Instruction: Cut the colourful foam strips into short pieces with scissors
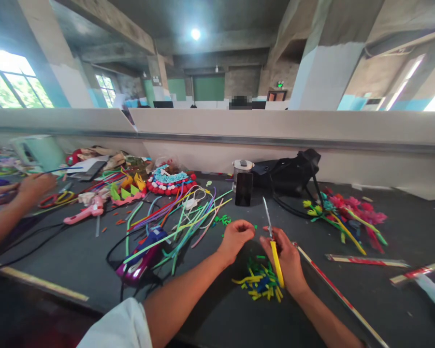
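My right hand (285,261) is wrapped around a pair of scissors (276,265) with yellow handles; the blades point up and away from me. Across from it, my left hand (236,238) has thumb and fingers pinched together. A tiny green bit shows by those fingertips, but I cannot make out what the pinch holds. Below and between both hands lies a pile of short cut fuzzy stems (263,285), yellow, green and dark blue. Beyond my left hand are small bright green pieces (223,220) scattered on the black table.
Long coloured fuzzy stems (188,220) lie left, partly over a purple device (141,261). A phone (244,189) leans on a jar at the back, near a black bag (293,169). Fuzzy flowers (355,212) lie right. Another person's hand (38,186) works at far left, near a pink glue gun (89,211).
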Tool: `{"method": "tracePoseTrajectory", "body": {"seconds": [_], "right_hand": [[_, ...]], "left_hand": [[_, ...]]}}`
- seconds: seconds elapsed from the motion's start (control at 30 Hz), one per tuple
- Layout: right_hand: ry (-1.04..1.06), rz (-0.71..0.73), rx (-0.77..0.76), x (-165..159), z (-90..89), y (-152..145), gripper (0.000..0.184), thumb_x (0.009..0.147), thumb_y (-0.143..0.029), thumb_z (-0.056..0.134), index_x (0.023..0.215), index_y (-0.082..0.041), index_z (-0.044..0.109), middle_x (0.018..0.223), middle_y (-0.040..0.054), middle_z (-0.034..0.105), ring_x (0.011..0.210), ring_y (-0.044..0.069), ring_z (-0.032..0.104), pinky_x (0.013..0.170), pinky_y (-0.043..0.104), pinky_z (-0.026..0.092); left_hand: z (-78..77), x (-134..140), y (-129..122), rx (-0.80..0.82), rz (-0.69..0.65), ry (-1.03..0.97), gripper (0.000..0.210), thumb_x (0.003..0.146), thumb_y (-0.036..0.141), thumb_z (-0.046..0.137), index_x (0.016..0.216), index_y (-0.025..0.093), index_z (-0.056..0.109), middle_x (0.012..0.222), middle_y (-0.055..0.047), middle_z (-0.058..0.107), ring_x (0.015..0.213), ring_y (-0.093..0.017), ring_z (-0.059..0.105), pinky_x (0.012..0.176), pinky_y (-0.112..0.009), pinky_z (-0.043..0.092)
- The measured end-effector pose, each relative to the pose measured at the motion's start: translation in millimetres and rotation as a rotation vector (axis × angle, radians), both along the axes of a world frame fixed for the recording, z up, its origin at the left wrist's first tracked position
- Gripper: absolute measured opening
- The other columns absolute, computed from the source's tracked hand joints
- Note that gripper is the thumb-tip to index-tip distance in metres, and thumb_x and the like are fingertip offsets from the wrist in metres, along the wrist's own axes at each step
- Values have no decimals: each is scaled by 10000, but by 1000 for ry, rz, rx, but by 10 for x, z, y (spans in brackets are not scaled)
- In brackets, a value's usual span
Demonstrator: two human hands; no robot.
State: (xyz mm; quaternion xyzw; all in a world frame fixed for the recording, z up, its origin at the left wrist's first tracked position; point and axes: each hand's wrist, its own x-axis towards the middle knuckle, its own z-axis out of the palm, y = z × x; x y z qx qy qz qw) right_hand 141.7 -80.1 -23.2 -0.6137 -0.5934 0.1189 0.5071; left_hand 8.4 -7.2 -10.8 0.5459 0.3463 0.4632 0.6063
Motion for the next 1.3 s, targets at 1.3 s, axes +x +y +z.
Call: {"method": "tracePoseTrajectory", "body": {"seconds": [1.3], "right_hand": [[197,-18,15,19,67,26,372,786,-427,555,1082,-202,530,794,5,620,583,120,566,572,248,480]], "left_hand": [[-5,-16,-65,-316,-371,-32,81,582,242,706,588,173,664,546,-15,561,472,-93,432,467,-228,291]]}}
